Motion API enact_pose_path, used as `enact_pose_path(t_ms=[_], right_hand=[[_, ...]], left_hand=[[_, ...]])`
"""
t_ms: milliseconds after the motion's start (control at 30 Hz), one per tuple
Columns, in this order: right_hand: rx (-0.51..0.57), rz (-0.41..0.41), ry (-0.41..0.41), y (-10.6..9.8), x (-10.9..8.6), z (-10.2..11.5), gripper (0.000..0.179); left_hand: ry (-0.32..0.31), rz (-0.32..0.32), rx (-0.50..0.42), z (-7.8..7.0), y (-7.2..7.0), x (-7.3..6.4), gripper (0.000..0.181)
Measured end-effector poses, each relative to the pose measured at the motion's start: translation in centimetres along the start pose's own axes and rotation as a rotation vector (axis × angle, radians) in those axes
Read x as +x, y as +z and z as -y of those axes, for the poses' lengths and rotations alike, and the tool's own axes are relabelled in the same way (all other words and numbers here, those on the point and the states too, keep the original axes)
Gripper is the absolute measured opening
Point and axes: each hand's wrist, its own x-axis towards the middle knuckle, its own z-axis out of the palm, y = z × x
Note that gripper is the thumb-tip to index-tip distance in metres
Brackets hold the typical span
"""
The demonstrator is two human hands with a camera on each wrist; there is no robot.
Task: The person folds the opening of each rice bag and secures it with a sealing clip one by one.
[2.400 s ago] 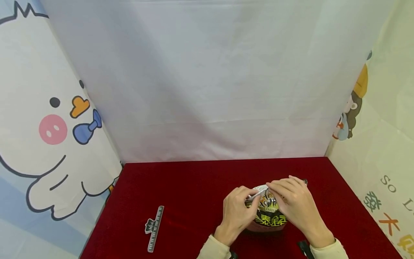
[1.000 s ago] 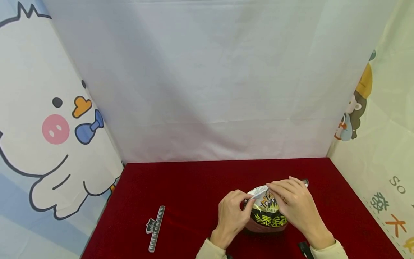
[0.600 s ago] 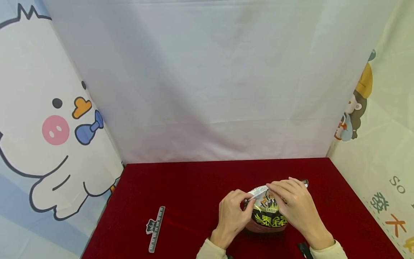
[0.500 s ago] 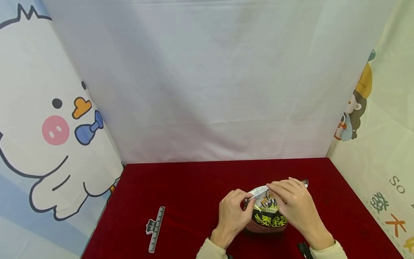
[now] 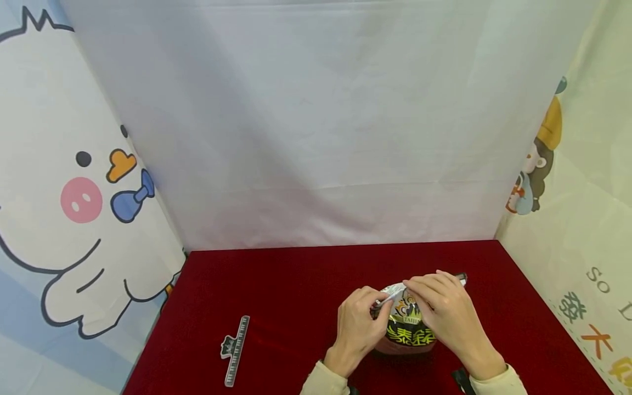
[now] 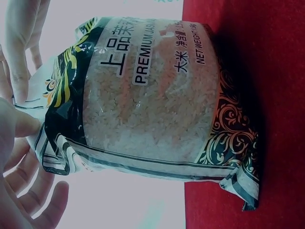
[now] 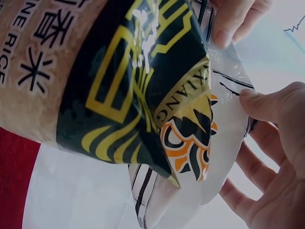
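Note:
A bag of rice stands upright on the red cloth to the right of the middle, its clear body full of grains. My left hand pinches the left part of the white top edge between thumb and fingers. On the other side, my right hand pinches the same edge farther right, covering part of the printed front. The left wrist view shows the bag's body and the thumb lying on the flattened top. From the right wrist, the white top appears bent over and creased between both hands.
A long clip with a piano-key pattern lies on the red cloth at the left. A pale curtain hangs behind the table, and printed cloths stand on the left and right sides.
The left hand shifted left with the top edge, which lay wider, then came back slightly to the right; the edge now looks narrower. The right hand keeps its pinch. The view shifted a little.

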Motion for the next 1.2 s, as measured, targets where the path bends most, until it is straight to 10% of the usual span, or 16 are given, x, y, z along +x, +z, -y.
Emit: enact_pose_path(t_ms=[1200], right_hand=[[-0.010,0.025,0.010,-0.1,-0.1,0.1,0.041]], left_hand=[[0.039,0.004,0.009,-0.9,0.6,1.0,0.005]])
